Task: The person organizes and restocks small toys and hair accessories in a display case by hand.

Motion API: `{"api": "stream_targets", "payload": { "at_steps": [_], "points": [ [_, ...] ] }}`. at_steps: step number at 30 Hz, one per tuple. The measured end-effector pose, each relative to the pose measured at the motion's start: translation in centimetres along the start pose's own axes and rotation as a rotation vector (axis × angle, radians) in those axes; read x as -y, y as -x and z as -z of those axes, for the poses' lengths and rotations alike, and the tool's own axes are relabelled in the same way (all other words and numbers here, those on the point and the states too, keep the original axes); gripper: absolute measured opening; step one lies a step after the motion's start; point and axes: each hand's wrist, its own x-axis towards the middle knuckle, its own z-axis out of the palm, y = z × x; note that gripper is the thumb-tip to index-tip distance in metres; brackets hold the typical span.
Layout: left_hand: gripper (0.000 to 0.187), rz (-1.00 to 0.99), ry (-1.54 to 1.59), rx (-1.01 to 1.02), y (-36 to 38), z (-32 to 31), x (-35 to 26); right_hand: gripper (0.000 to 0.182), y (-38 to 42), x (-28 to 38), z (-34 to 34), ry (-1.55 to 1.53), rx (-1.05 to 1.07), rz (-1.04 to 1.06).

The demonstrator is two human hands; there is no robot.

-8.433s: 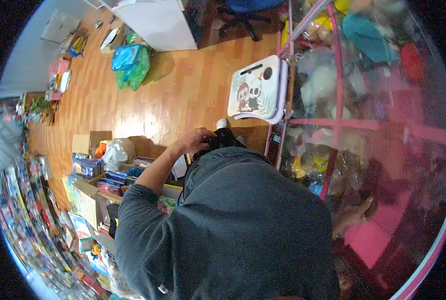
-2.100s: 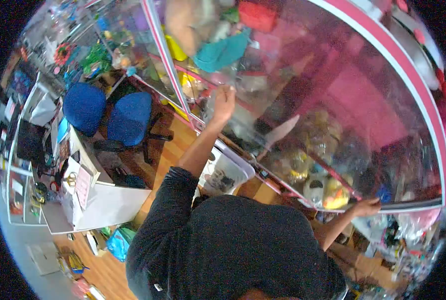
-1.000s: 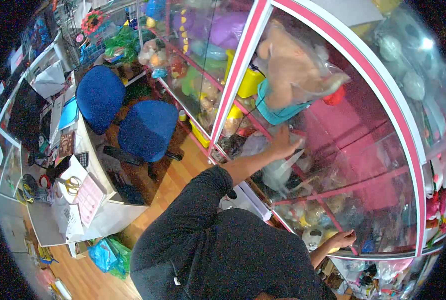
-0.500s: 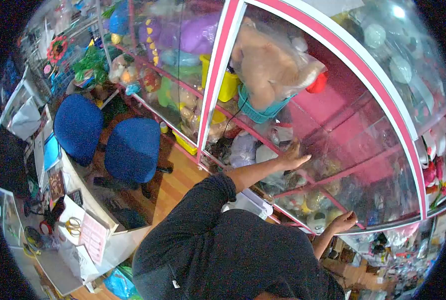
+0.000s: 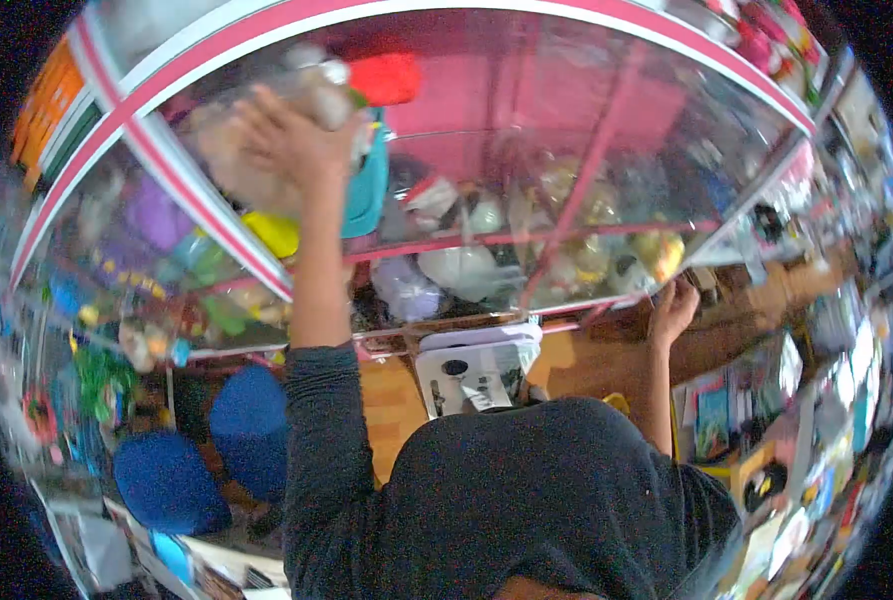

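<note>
My left hand (image 5: 301,140), blurred, is raised with its fingers apart over a beige wrapped bundle (image 5: 228,165) in the pink-lined display case; contact is unclear. A teal basket (image 5: 366,195) and a red item (image 5: 382,78) lie just right of it. My right hand (image 5: 674,308) is low at the right, with bent fingers beside the case's lower edge (image 5: 606,300); what its fingers hold is hard to make out. Between the hands, wrapped plush toys (image 5: 461,270) sit behind the clear front.
A white step stool (image 5: 471,368) stands on the wooden floor below the case. Two blue chairs (image 5: 171,483) are at the lower left, near a desk. Shelves with books (image 5: 711,420) and assorted goods are at the right. A white and pink frame (image 5: 201,205) crosses the upper left.
The view has turned to the right. My left hand has moved from low in front of the case up to the beige bundle. My right hand remains near the lower edge.
</note>
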Motion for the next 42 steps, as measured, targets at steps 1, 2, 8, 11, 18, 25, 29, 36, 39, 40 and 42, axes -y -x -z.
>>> {"api": "stream_targets", "payload": {
  "at_steps": [1, 2, 8, 11, 18, 25, 29, 36, 39, 40, 42],
  "points": [
    [0.1, 0.011, -0.03, 0.003, -0.4, -0.2, 0.1, 0.019, 0.3, 0.2, 0.9, 0.034, -0.006, 0.019],
    [0.091, -0.043, -0.081, -0.007, -0.7, -0.7, 0.3, 0.017, 0.5, 0.4, 1.7, 0.067, -0.008, 0.036],
    [0.059, -0.084, 0.378, 0.041, -0.5, -2.4, 2.6, 0.01, 2.7, -0.1, 5.5, 0.185, 0.034, -0.036],
    [0.066, -0.282, 0.209, -0.245, -0.2, -3.1, 6.8, 0.008, 3.9, -0.6, 6.8, 0.227, 0.084, -0.086],
    [0.041, -0.239, 0.168, -0.239, 0.6, 0.4, 14.5, 0.009, 5.0, -0.6, 7.1, 0.114, 0.133, -0.119],
    [0.035, -0.24, 0.062, -0.141, 6.0, 7.6, 19.4, 0.009, 5.1, 0.6, 5.8, -0.048, 0.216, -0.046],
    [0.032, -0.279, 0.525, -0.023, 12.6, 16.4, 11.0, 0.012, 6.1, 0.5, 6.2, -0.151, 0.377, -0.136],
    [0.027, -0.325, 1.358, 0.236, 21.9, 22.1, -8.8, 0.03, 7.7, 3.1, 10.4, -0.812, 0.91, -0.589],
    [0.024, -0.335, 1.717, 0.353, 24.5, 24.2, -15.0, 0.049, 8.5, 4.7, 14.2, -1.33, 1.07, -0.947],
    [0.024, -0.338, 1.836, 0.392, 24.8, 24.8, -16.2, 0.056, 9.5, 4.2, 14.9, -1.548, 1.049, -1.042],
    [0.022, -0.419, 1.844, 0.563, 27.8, 24.9, -18.6, 0.05, 9.9, 3.3, 18.7, -1.291, 1.153, -1.019]
  ]
}}
